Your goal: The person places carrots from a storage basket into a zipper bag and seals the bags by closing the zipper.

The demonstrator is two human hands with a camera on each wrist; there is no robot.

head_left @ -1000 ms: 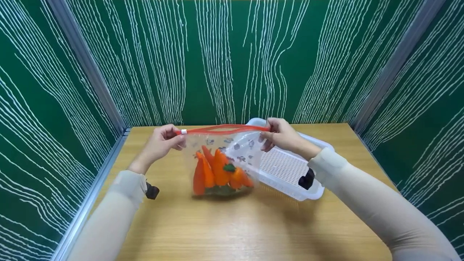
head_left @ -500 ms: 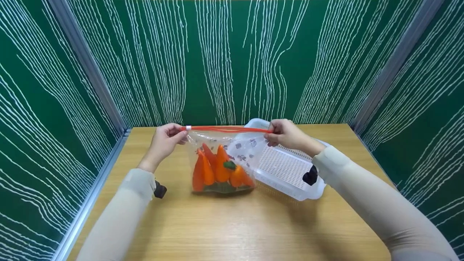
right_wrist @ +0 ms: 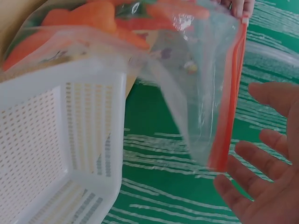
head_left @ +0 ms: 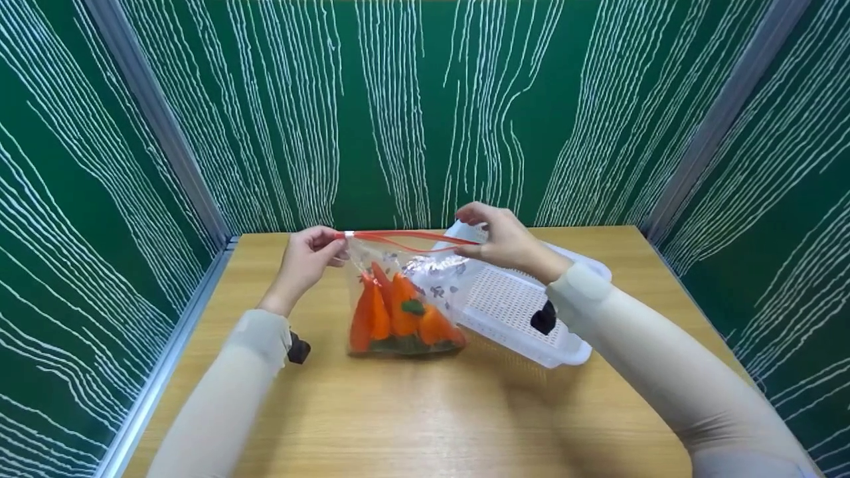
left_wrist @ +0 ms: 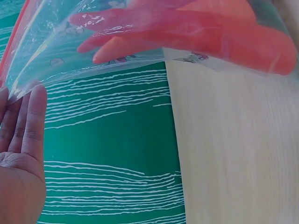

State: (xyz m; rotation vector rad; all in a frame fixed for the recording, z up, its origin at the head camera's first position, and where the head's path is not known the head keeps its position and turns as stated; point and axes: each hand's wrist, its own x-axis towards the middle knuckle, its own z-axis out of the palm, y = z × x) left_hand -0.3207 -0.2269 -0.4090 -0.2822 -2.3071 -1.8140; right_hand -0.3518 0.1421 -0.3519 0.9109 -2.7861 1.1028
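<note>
A clear zip bag [head_left: 435, 272] with a red zip strip [head_left: 405, 236] stands on the wooden table [head_left: 425, 411], holding several orange toy carrots [head_left: 392, 312]. My left hand [head_left: 332, 245] pinches the strip's left end by the white slider [head_left: 348, 234]. My right hand [head_left: 477, 229] is at the strip's right end. In the right wrist view its fingers [right_wrist: 261, 158] are spread and straight beside the red strip [right_wrist: 231, 93], gripping nothing. The bag mouth gapes slightly. In the left wrist view the carrots [left_wrist: 224, 37] show through the plastic above my left hand [left_wrist: 21, 154].
A white perforated plastic basket [head_left: 524, 312] lies behind and to the right of the bag, under my right forearm. Green patterned walls close in the table on three sides. Bare wood stretches in front of the bag.
My right hand has let go of the zip's right end and lifted, fingers spreading. The strip, taut before, now sags and parts. The left hand keeps its pinch.
</note>
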